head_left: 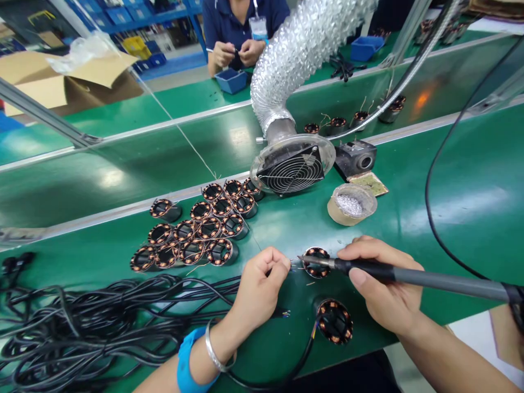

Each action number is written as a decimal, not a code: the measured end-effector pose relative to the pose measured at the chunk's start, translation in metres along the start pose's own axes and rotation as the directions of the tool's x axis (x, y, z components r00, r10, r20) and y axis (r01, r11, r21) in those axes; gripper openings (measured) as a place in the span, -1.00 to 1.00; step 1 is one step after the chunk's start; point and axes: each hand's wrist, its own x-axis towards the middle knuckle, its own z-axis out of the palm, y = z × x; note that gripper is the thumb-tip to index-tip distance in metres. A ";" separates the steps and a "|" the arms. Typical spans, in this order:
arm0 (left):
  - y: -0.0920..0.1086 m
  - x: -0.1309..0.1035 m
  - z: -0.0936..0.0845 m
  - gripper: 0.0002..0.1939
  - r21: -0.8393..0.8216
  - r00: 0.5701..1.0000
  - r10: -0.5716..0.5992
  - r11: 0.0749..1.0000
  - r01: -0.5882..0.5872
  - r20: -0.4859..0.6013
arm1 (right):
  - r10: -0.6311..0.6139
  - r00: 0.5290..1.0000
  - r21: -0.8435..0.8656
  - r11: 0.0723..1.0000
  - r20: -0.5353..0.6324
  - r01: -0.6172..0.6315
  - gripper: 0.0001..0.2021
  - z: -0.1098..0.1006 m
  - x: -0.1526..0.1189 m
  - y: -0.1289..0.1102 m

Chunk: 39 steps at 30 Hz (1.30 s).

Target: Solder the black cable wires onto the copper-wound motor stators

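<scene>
My left grip [262, 284] pinches thin wires [293, 267] just beside the copper-wound stator [315, 271] on the counter [282, 234]; my right grip [382, 286] clasps the soldering iron [429, 279] above it. Best keep the wires still, guiding the iron's tip lightly.

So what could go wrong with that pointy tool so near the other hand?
The right hand holds what looks like a soldering iron. If it is hot, a small slip might burn the left hand, which pinches thin wires close to the tip. The iron also crosses over a copper-wound ring, so it could scorch that. And the tangled black cables beside the left forearm might snag.
</scene>
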 end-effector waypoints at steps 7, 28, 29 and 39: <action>0.000 -0.001 0.000 -0.77 0.013 1.000 -0.003 1.000 0.003 0.007 | -0.018 0.999 -0.033 0.999 0.035 0.019 -0.86 0.002 0.002 -0.002; 0.000 -0.003 0.000 -0.76 0.037 1.000 0.025 0.999 -0.026 0.009 | -0.261 0.959 -0.023 0.964 0.111 0.265 -0.71 0.009 -0.003 -0.007; 0.000 -0.003 0.000 -0.76 0.035 1.000 0.025 0.999 -0.025 0.006 | -0.258 0.960 -0.023 0.965 0.104 0.262 -0.71 0.009 -0.003 -0.007; 0.001 -0.003 0.000 -0.76 0.036 0.999 0.034 0.999 -0.035 0.007 | -0.236 0.971 0.014 0.972 0.041 0.235 -0.69 0.007 -0.004 -0.007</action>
